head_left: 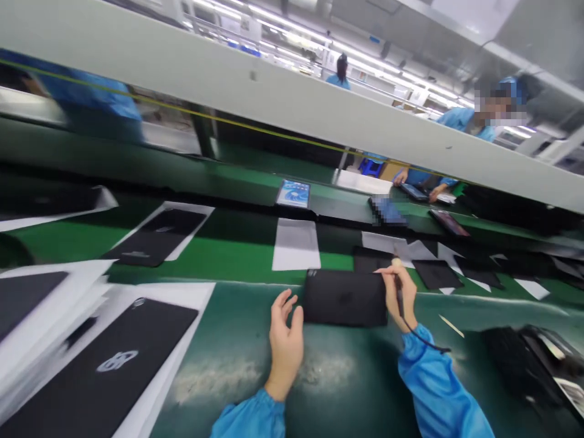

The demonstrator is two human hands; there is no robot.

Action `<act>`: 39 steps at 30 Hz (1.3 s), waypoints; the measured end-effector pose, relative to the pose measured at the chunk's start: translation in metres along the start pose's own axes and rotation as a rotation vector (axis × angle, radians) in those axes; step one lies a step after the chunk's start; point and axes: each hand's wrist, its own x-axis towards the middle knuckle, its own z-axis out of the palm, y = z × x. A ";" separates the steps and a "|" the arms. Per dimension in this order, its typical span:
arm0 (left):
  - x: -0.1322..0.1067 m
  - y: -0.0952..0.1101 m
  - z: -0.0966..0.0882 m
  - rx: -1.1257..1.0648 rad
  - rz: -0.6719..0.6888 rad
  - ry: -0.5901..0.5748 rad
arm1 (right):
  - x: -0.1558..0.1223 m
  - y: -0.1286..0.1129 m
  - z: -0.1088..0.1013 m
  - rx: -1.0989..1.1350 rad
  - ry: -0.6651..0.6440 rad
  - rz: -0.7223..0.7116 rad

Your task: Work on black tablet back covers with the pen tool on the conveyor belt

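Observation:
A black tablet (pixel 344 298) lies back side up on the green worktop in front of me. My right hand (pixel 399 296) rests at its right edge, fingers pinched on a thin dark tool with a light round top and a cord running along my blue sleeve. My left hand (pixel 285 337) hovers just left of the tablet, fingers loosely spread and holding nothing.
More black tablets on white sheets (pixel 157 237) ride the green conveyor (pixel 219 255), and one with a logo (pixel 114 365) lies near left. A lit tablet (pixel 293 193) stands beyond. A person in blue (pixel 460 121) works opposite. A dark tray (pixel 533 359) sits right.

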 end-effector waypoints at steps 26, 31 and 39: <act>-0.012 0.013 0.010 -0.140 -0.517 -0.338 | -0.059 -0.020 -0.014 0.612 0.119 0.437; -0.022 0.011 0.012 -0.209 -0.501 -0.368 | -0.088 -0.024 -0.020 0.497 -0.038 0.437; -0.027 0.009 0.013 -0.257 -0.488 -0.391 | -0.091 -0.052 -0.016 0.373 -0.333 0.065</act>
